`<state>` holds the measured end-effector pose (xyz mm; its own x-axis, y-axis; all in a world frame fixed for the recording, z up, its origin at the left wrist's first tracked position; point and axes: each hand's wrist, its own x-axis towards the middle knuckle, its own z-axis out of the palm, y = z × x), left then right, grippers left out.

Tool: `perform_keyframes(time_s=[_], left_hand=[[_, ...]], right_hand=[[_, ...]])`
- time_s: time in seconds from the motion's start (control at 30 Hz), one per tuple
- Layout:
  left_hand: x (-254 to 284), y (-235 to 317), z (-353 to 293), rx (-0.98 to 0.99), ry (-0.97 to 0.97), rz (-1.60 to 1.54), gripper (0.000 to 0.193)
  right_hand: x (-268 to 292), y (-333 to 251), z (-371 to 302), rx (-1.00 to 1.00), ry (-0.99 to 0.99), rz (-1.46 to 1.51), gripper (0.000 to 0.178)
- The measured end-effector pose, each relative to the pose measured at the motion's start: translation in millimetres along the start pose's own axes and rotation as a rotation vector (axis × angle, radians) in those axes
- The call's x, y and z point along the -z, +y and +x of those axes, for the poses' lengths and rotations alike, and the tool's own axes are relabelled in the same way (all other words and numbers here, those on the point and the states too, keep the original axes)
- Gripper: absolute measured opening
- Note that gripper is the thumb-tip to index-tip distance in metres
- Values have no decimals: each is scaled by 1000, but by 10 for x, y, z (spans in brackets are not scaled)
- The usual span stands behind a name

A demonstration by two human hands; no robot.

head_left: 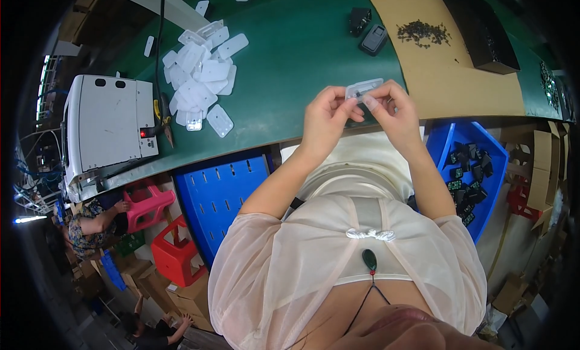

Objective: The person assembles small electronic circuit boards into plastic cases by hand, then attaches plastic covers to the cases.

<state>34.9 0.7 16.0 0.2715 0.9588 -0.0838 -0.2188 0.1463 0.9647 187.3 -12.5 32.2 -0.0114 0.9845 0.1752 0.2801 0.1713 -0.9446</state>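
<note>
Above the near edge of the green table, my left hand (325,119) grips one end of a whitish, translucent plastic casing (366,85). My right hand (394,113) is closed at the casing's other side, thumb and fingertips pressed against it. A tiny dark spot shows near the fingertips, too small to make out. To the left lies a heap of similar white plastic casings (202,69). Beyond my hands are a small black box-shaped part (374,40) and another black part (359,21).
On a brown cardboard sheet (483,99) lie small dark screws (423,33) and a black tray (480,30). A white machine (109,123) and pliers (167,123) sit at left. Black parts fill a blue bin (444,146) at right. Two people are at the lower left, near stools (175,247).
</note>
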Motion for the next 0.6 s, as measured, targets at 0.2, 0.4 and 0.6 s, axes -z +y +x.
perform_keyframes(time_s=[0.2,0.4,0.6], left_hand=[[-39,-73,-5,-179,37,59,8],[18,-38,-22,-156,28,22,8],[3,-8,-35,-71,-36,11,8]], right_hand=[[-69,86,-71,-184,50,111,10],[-59,-54,-82,145,282,-237,21],[32,38,-70,-60,41,-84,26]])
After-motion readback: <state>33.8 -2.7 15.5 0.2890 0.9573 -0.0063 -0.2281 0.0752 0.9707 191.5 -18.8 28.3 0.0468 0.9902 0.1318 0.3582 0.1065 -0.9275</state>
